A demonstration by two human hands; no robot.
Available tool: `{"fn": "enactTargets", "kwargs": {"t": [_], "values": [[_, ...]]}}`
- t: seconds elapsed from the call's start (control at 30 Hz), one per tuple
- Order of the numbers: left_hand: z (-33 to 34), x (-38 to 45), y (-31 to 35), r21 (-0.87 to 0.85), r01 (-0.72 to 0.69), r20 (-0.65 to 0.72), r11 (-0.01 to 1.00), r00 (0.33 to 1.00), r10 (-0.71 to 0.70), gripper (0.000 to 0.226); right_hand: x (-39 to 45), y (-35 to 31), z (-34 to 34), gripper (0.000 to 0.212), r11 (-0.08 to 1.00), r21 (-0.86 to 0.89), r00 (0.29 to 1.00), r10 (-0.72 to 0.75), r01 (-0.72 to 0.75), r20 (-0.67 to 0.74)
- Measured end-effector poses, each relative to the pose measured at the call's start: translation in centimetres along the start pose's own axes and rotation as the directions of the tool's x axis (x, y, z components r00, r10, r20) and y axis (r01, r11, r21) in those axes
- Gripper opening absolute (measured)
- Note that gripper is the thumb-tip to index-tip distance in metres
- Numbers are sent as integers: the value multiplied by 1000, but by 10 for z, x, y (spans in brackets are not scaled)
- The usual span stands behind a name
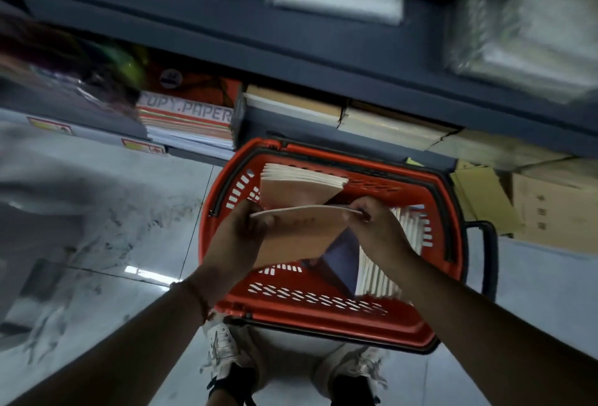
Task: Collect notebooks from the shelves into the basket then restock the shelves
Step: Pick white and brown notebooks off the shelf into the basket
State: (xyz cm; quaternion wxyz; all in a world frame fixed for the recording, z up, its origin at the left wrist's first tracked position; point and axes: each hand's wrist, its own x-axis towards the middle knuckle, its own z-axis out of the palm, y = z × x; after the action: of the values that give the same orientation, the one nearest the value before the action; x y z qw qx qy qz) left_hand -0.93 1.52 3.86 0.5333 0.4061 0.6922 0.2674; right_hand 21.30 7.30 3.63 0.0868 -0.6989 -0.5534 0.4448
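Your shoes (223,350), white and laced, sit at 6 o'clock on the grey floor (97,211); the basket's near rim overlaps them in the frame.

Just above, both of your hands hold one brown-covered notebook (297,231) over the red basket (323,308). Your left hand (239,237), at roughly 9 o'clock of the notebook, grips its left edge with fingers curled and thumb on top. Your right hand (375,227), at 3 o'clock, pinches the right corner between thumb and fingertips. The notebook lies tilted, pale page edge facing away from you.

Inside the basket: a row of notebooks standing on edge (388,260) along the 3 o'clock wall, a dark blue cover (343,260) beside them, and another leaning stack (301,179) toward 12 o'clock. A black handle (485,244) sticks out at 3 o'clock.

Beyond, at 12 o'clock, the dark shelf (291,59) carries brown stacks (291,104) and, toward 11 o'clock, a pack reading "COPY PAPER" (191,117). Cardboard boxes (550,205) stand at 2 o'clock. Upper shelf contents are blurred.
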Motion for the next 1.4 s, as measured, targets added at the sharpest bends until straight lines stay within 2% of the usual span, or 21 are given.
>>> {"fn": "enactTargets", "kwargs": {"t": [0.07,0.13,0.23,0.3,0.33,0.37,0.4,0.47,0.53,0.67,0.73,0.8,0.9,1.0,1.1,1.17,1.23,1.33,1.4], "values": [[-13,-18,33,-154,-31,14,988,999,33,24,-20,-24,-24,11,981,191,999,30,-26,-20],[-27,-34,68,-208,-80,-2,975,997,81,31,-40,-45,-50,4,922,376,995,98,-90,-3],[-43,-60,126,-198,-142,-14,970,990,142,29,-75,-75,-86,22,832,526,980,197,-180,23],[-52,-77,165,-177,-186,-35,967,983,183,21,-101,-94,-110,45,810,547,975,216,-211,56],[-57,-87,186,-175,-202,-41,964,979,197,19,-116,-104,-123,44,806,554,977,201,-206,70],[-62,-97,207,-177,-215,-40,960,977,212,22,-131,-113,-135,33,795,574,979,186,-197,79],[-67,-108,228,-176,-230,-34,957,973,228,28,-147,-122,-148,21,781,596,982,170,-188,86],[-76,-131,270,-164,-257,-17,952,966,258,39,-180,-138,-172,13,747,638,982,157,-187,104],[-83,-154,306,-195,-263,-11,945,964,266,34,-212,-149,-191,12,732,651,980,154,-199,126],[-96,-199,363,-226,-264,10,937,962,273,26,-268,-161,-217,27,736,623,964,193,-265,181],[-98,-219,384,-245,-266,5,932,961,276,28,-292,-166,-229,18,721,641,965,175,-262,197],[-98,-240,403,-303,-234,-11,924,970,242,29,-311,-169,-241,10,699,676,972,153,-233,178],[-94,-264,418,-340,-205,42,918,972,232,31,-328,-172,-260,22,654,736,984,151,-175,99],[-86,-287,413,-337,-122,132,934,976,175,44,-335,-181,-278,26,596,793,991,119,-123,64],[-79,-301,401,-329,-21,227,944,969,101,79,-334,-191,-298,24,576,813,994,103,-81,26],[-75,-299,395,-339,-25,224,940,969,107,93,-332,-199,-311,24,577,815,997,79,-57,13],[-72,-297,403,-367,-49,173,929,978,120,75,-331,-209,-322,21,585,811,999,33,-29,11],[-68,-292,426,-400,-71,128,914,983,132,25,-326,-223,-333,20,590,807,998,32,21,-49],[-66,-288,441,-393,-103,115,914,980,160,17,-323,-232,-337,23,605,795,997,25,38,-67]]}}
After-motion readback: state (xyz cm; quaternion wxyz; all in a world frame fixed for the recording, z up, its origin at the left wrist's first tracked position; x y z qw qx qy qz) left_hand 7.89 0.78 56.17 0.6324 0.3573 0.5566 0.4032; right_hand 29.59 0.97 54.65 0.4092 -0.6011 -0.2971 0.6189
